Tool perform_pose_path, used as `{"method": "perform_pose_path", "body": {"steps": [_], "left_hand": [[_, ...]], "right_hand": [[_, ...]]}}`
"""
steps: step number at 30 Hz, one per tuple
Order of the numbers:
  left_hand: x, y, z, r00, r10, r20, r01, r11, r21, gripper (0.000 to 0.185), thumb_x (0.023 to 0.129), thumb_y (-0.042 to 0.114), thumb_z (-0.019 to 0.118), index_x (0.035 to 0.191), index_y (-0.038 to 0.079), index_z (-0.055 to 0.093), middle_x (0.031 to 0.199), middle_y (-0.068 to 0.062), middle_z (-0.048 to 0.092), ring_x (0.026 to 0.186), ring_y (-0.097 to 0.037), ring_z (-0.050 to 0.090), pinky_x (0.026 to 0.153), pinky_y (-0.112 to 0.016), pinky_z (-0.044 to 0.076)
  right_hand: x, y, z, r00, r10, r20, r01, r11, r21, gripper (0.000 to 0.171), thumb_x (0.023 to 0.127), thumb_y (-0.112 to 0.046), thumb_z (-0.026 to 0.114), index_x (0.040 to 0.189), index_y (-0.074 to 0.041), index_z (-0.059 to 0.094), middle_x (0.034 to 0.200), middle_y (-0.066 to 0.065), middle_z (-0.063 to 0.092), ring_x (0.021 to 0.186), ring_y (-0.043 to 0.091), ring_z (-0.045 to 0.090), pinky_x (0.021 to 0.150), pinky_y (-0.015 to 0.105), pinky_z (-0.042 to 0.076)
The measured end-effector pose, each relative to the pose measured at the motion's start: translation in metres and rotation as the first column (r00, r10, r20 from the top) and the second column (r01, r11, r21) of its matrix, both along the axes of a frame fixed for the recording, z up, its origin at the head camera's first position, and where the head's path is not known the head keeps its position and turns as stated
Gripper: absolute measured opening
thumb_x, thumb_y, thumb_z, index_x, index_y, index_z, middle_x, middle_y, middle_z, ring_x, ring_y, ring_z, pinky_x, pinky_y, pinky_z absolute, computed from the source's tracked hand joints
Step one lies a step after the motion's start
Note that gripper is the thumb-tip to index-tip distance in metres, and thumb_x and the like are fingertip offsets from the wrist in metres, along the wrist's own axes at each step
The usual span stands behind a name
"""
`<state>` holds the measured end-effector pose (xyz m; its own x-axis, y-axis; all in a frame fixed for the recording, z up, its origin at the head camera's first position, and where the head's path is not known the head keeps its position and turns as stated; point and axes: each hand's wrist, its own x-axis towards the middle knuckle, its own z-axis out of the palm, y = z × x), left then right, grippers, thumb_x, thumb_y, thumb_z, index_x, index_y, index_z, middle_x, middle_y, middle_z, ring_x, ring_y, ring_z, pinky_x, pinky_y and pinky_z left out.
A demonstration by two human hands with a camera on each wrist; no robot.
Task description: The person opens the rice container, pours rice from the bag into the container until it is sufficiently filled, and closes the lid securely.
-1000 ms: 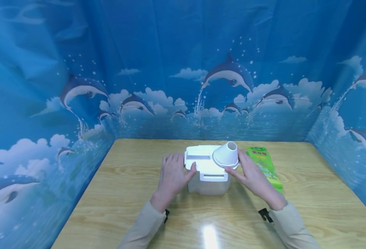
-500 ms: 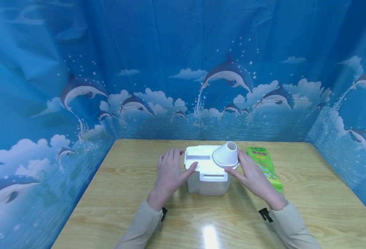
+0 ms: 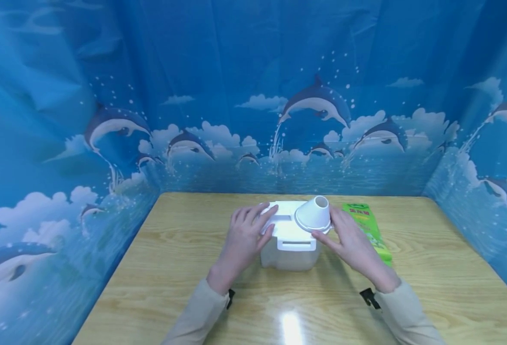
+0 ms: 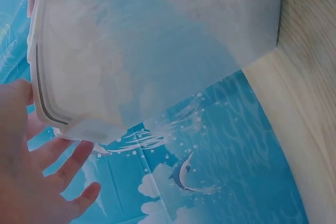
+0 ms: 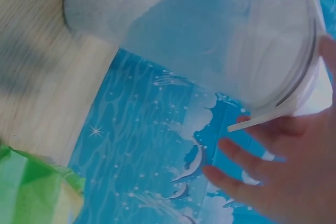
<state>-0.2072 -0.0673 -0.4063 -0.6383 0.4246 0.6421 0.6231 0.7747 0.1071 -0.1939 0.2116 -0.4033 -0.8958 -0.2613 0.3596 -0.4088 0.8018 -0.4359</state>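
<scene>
A translucent plastic storage container (image 3: 291, 258) with pale contents stands upright on the table. Its white lid (image 3: 282, 232) carries a hollow white cone (image 3: 314, 215) at the right. A latch flap (image 3: 296, 245) sticks out at the front of the lid. My left hand (image 3: 242, 235) lies at the lid's left end, thumb at the near edge and fingers spread over the top. In the left wrist view, a side latch (image 4: 93, 129) lies down near these fingertips. My right hand (image 3: 350, 244) holds the lid's right end between thumb and fingers, beside an outward-standing flap (image 5: 262, 119).
A green packet (image 3: 367, 230) with pink lettering lies on the table right of the container, behind my right hand. The wooden table (image 3: 171, 287) meets a blue dolphin-print curtain (image 3: 236, 120) at the back and sides.
My left hand drew back slightly left off the lid's left side, then came back with its fingers onto the top. My right hand, the container and the cone stay in place.
</scene>
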Motion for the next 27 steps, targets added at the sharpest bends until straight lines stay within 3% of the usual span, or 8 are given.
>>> {"method": "perform_pose_path", "body": {"steps": [5, 7, 15, 21, 27], "left_hand": [[0.002, 0.002, 0.001, 0.999, 0.003, -0.044, -0.004, 1.0, -0.029, 0.048, 0.1, 0.029, 0.065, 0.146, 0.019, 0.054, 0.142, -0.007, 0.058, 0.121, -0.027, 0.057, 0.106, -0.05, 0.047], [0.002, 0.002, 0.002, 0.999, 0.002, -0.046, -0.004, 1.0, -0.031, 0.048, 0.1, 0.028, 0.065, 0.146, 0.018, 0.054, 0.142, -0.007, 0.059, 0.121, -0.026, 0.057, 0.106, -0.05, 0.047], [0.003, 0.002, 0.001, 0.999, 0.014, -0.037, -0.015, 1.0, -0.024, 0.05, 0.099, 0.026, 0.066, 0.147, 0.019, 0.053, 0.14, -0.006, 0.06, 0.119, -0.026, 0.057, 0.105, -0.048, 0.047], [0.001, 0.003, 0.0, 0.998, 0.009, -0.061, -0.01, 1.0, -0.015, 0.05, 0.098, 0.025, 0.068, 0.146, 0.018, 0.054, 0.138, -0.006, 0.061, 0.118, -0.026, 0.058, 0.104, -0.048, 0.048], [0.001, 0.005, -0.002, 0.996, 0.004, -0.085, -0.005, 1.0, -0.003, 0.05, 0.097, 0.023, 0.069, 0.144, 0.016, 0.055, 0.136, -0.006, 0.061, 0.116, -0.026, 0.058, 0.102, -0.048, 0.05]], "right_hand": [[0.009, 0.001, 0.003, 0.997, -0.061, -0.048, 0.063, 0.997, 0.05, 0.082, 0.099, -0.051, 0.06, 0.157, -0.001, 0.031, 0.151, 0.025, 0.045, 0.134, 0.046, 0.045, 0.111, 0.068, 0.034], [0.011, 0.002, 0.002, 0.992, -0.089, -0.088, 0.094, 0.994, 0.062, 0.078, 0.099, -0.05, 0.061, 0.153, 0.001, 0.036, 0.149, 0.027, 0.046, 0.135, 0.047, 0.044, 0.111, 0.067, 0.034], [0.013, 0.007, -0.003, 0.956, -0.15, -0.25, 0.19, 0.971, 0.144, 0.049, 0.098, -0.047, 0.063, 0.112, 0.0, 0.066, 0.109, 0.018, 0.07, 0.104, 0.04, 0.062, 0.088, 0.056, 0.051], [0.012, 0.004, -0.002, 0.959, -0.177, -0.222, 0.224, 0.952, 0.207, 0.053, 0.099, -0.053, 0.059, 0.105, -0.002, 0.07, 0.096, 0.011, 0.071, 0.091, 0.032, 0.061, 0.075, 0.046, 0.051], [0.008, 0.001, 0.0, 0.971, -0.169, -0.172, 0.208, 0.948, 0.242, 0.058, 0.102, -0.055, 0.051, 0.102, 0.001, 0.067, 0.093, 0.014, 0.068, 0.094, 0.036, 0.059, 0.081, 0.051, 0.049]]}}
